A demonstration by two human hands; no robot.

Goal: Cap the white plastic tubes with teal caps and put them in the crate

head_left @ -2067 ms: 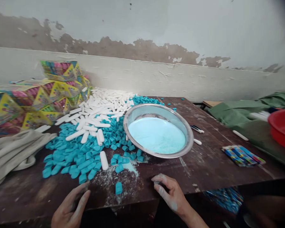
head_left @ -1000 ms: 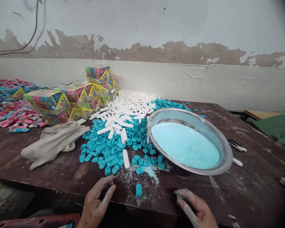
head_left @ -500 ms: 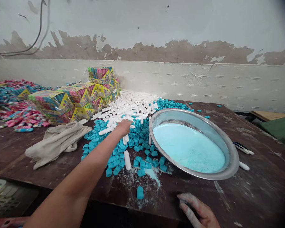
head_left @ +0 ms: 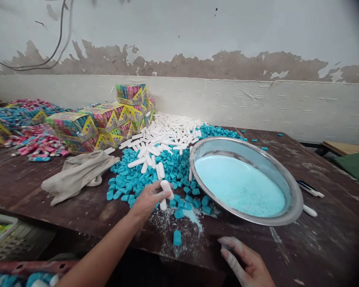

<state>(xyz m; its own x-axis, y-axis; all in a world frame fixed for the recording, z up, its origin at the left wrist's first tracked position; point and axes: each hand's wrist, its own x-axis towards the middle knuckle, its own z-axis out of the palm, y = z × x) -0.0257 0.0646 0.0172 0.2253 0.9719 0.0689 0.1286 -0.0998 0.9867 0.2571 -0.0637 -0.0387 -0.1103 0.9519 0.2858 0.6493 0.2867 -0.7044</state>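
My left hand (head_left: 149,198) is closed on a white plastic tube (head_left: 167,189) with a rounded end, held tilted above the front of the pile of teal caps (head_left: 128,175). Another white tube (head_left: 163,205) lies just below it on the table. Dusted with pale powder, my right hand (head_left: 247,261) rests at the table's front edge, thumb and forefinger apart, nothing visible between them. A wide metal basin (head_left: 296,195) of light blue powder (head_left: 239,187) stands beyond it. One teal cap (head_left: 177,238) sits alone near spilled powder (head_left: 193,220).
Behind the caps spreads a heap of white tubes (head_left: 173,129). Filled display boxes (head_left: 74,123) are stacked at the left, near a crumpled cloth (head_left: 80,171). A dark-and-white tool (head_left: 309,188) lies right of the basin. Crates (head_left: 6,239) stand below the table at left.
My left hand has come back from the heap toward me and now has a white tube in it. My right hand has barely moved. The view has shifted slightly.
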